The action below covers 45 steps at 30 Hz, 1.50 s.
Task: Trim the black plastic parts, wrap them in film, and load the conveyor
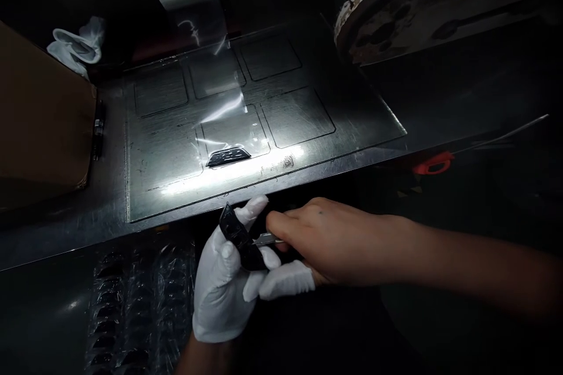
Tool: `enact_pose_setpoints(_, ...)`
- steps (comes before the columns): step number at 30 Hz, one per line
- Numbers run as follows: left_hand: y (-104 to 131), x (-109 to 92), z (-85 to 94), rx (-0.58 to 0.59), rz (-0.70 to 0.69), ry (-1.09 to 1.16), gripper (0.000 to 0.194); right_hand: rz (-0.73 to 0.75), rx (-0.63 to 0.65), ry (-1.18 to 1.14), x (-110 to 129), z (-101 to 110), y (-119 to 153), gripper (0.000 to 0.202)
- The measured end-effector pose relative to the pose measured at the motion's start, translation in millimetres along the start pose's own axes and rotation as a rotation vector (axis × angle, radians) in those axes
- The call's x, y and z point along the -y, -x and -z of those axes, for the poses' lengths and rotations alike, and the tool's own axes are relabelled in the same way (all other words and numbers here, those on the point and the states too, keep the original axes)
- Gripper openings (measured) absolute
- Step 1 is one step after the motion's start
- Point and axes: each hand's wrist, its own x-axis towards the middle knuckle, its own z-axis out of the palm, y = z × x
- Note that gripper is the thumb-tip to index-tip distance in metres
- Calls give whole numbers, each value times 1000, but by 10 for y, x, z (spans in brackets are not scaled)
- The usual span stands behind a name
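My left hand (pixel 224 287), in a white glove, grips a small black plastic part (pixel 251 256) with slanted ends, held tilted just in front of the bench edge. My right hand (pixel 316 234) is mostly bare, with white cloth over at least one finger. It is closed around a slim metal tool that looks like a craft knife (pixel 266 238), whose tip reaches the black part. The tool's handle is hidden in my fist. A similar black trapezoid part (pixel 229 156) lies on the clear sheet (pixel 176 129) covering the metal bench.
Clear trays (pixel 141 304) of several black parts stand at lower left, below the bench edge. A cardboard box (pixel 44 123) is at left, with a black pen-like item (pixel 97 132) beside it. A worn machine wheel guard (pixel 422 12) and an orange-red handle (pixel 433 163) are at right.
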Motion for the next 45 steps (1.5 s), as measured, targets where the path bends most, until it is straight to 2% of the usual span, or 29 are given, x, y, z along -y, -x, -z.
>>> enact_pose_setpoints(2, -17, 7, -1, 12, -2, -22, 40, 87, -91, -218, -76, 69, 108, 36)
enact_pose_setpoints(4, -34, -1, -16, 7, -7, -88, 38, 143, -259, -306, -162, 152, 208, 34)
enact_pose_setpoints(6, -45, -12, -47, -10, 16, -166, 37, 152, -413, -195, -239, 219, 271, 35)
enact_pose_setpoints(8, -46, -15, -86, -22, 38, -208, 37, 170, -476, 10, -286, 254, 289, 35)
enact_pose_setpoints(12, -37, 5, -145, -7, 79, -220, 39, 230, -404, 290, -262, 282, 242, 44)
enact_pose_setpoints(16, -29, 13, -155, -13, 111, -239, 43, 165, -324, 380, -173, 328, 195, 40)
enact_pose_setpoints(24, -10, -32, -168, -63, 170, -319, 40, 112, -269, 422, -144, 332, 175, 34)
enact_pose_setpoints(45, 15, -31, -185, -61, 201, -358, 40, 109, -260, 471, -121, 288, 256, 34)
